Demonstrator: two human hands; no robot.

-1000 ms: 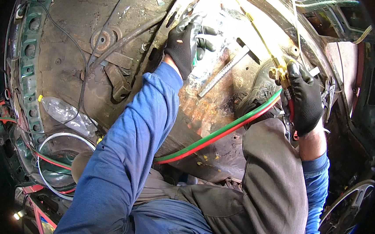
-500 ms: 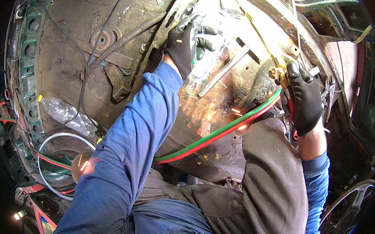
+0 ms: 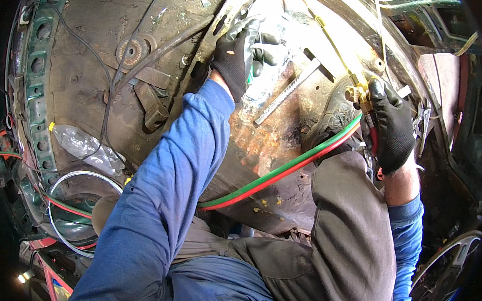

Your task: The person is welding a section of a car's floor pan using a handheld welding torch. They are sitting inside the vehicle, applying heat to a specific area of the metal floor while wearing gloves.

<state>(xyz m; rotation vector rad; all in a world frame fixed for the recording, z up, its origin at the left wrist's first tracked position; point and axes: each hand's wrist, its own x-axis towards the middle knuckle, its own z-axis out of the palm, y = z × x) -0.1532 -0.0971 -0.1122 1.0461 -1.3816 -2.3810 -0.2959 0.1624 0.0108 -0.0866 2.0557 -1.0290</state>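
Observation:
My right hand [image 3: 393, 123], in a black glove, is wrapped round the handle of a brass gas torch [image 3: 357, 94]. Its long thin tube reaches up and left into a bright glare, where the tip is washed out. Green and red twin hoses [image 3: 272, 181] run from the torch over my leg and under my left sleeve. My left hand [image 3: 240, 54], gloved too, is at a slotted metal rail [image 3: 206, 57] with its fingers bent. A bit of green shows beneath it; what it holds is mostly hidden.
A flat perforated metal strip [image 3: 288, 92] lies on the rusty floor panel beside my boot [image 3: 335, 110]. Farther left are a grinding disc [image 3: 131, 51], a hammer head [image 3: 151, 106], a plastic bottle [image 3: 88, 147] and dark cables [image 3: 110, 89]. Locking pliers [image 3: 424, 128] rest at right.
Orange sparks that flew over the floor panel and past my left sleeve are gone. Both hands and the torch have stayed nearly in place.

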